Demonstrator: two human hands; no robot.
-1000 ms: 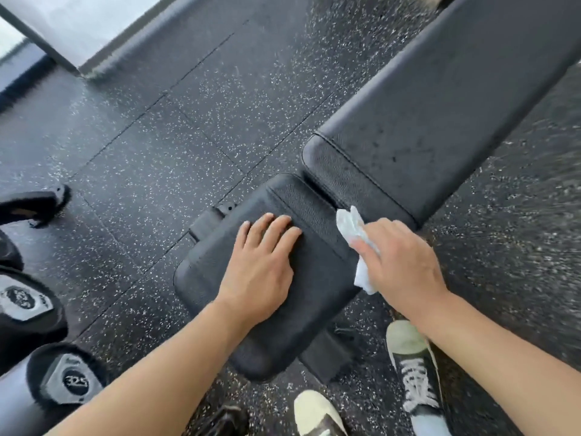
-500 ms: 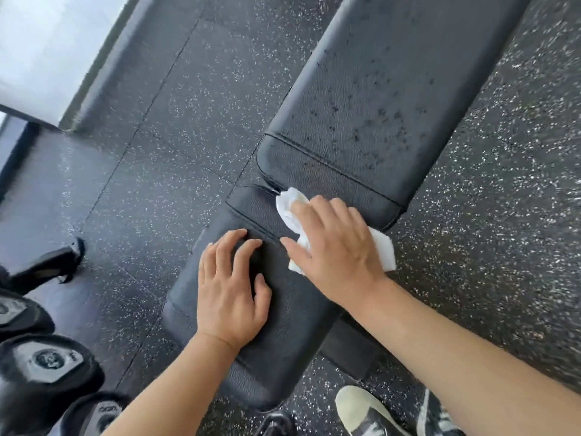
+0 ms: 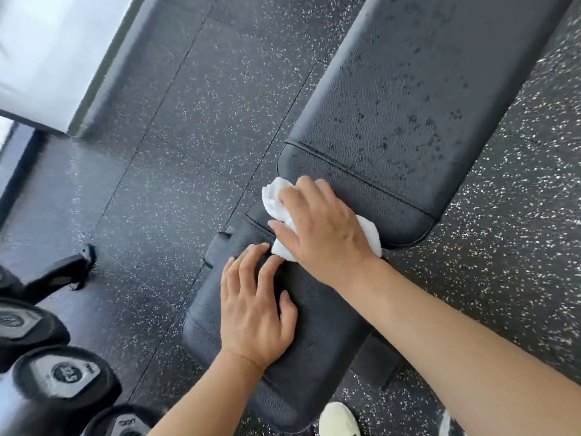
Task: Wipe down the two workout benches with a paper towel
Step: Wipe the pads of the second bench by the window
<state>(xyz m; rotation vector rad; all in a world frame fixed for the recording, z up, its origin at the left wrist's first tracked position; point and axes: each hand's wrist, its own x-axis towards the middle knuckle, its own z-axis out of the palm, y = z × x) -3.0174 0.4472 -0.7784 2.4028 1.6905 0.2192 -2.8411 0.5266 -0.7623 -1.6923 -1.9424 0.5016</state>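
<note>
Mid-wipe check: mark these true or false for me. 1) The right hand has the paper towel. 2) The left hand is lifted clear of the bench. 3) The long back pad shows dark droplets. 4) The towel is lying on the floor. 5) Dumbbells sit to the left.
1) True: the right hand presses the paper towel.
2) False: the left hand lies flat on the seat pad.
3) True: the back pad is speckled with droplets.
4) False: it is on the bench, at the gap between the pads.
5) True: dumbbells at lower left.

Dumbbells (image 3: 63, 376), speckled floor (image 3: 188, 136), shoe (image 3: 339, 420)
</note>
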